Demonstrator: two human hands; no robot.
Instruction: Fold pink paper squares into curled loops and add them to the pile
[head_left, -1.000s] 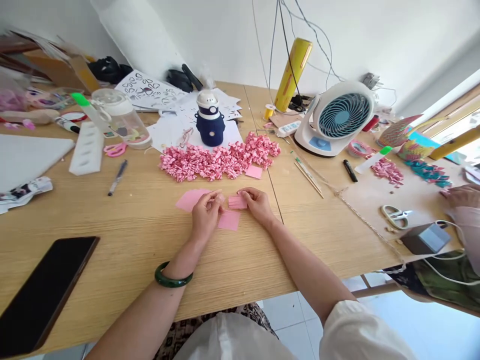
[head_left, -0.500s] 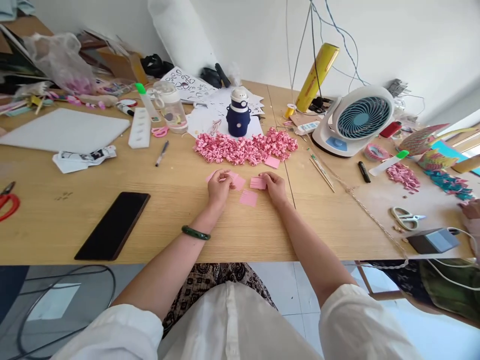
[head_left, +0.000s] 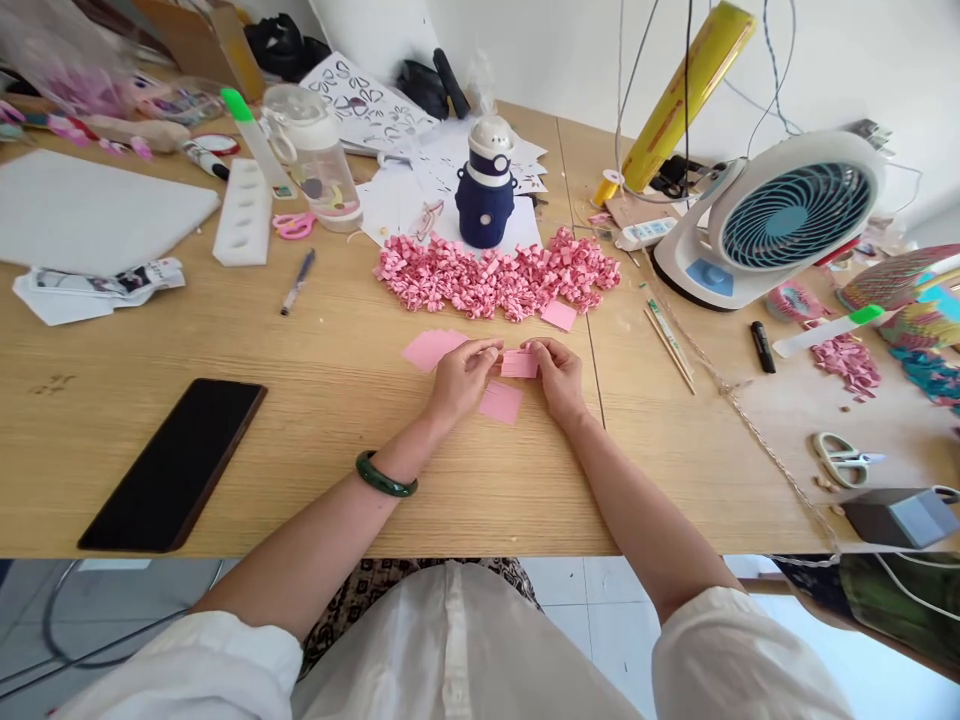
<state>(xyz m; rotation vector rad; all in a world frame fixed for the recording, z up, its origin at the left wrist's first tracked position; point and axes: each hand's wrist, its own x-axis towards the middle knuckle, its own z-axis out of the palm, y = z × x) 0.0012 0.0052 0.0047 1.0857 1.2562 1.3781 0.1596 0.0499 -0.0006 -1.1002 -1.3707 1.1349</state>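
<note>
Between my two hands is a small pink paper piece [head_left: 518, 364] with fine parallel cuts or lines across it. My right hand [head_left: 559, 378] pinches its right edge between thumb and fingers. At its left edge my left hand [head_left: 463, 378] is closed, thumb against the fingers, with a dark green bangle [head_left: 385, 474] on the wrist. Just below lies a pink paper square [head_left: 501, 402] with slits along its top. Several overlapping pink sheets [head_left: 432, 349] lie beyond my left hand. Behind stretches a heap of curled pink paper pieces [head_left: 480, 280], with one pink square [head_left: 559, 316] at its front.
A dark blue bottle [head_left: 484, 205] stands behind the heap. To the left are a phone [head_left: 176, 465], a pen [head_left: 298, 282], pink scissors [head_left: 295, 226] and a clear jug [head_left: 322, 170]. A fan [head_left: 780, 220], thin sticks [head_left: 670, 345], a twisted cord [head_left: 772, 460] and scissors [head_left: 840, 458] lie right.
My left hand has moved right, from the overlapping pink sheets to the left edge of the piece in my right hand. The view has shifted closer to the table.
</note>
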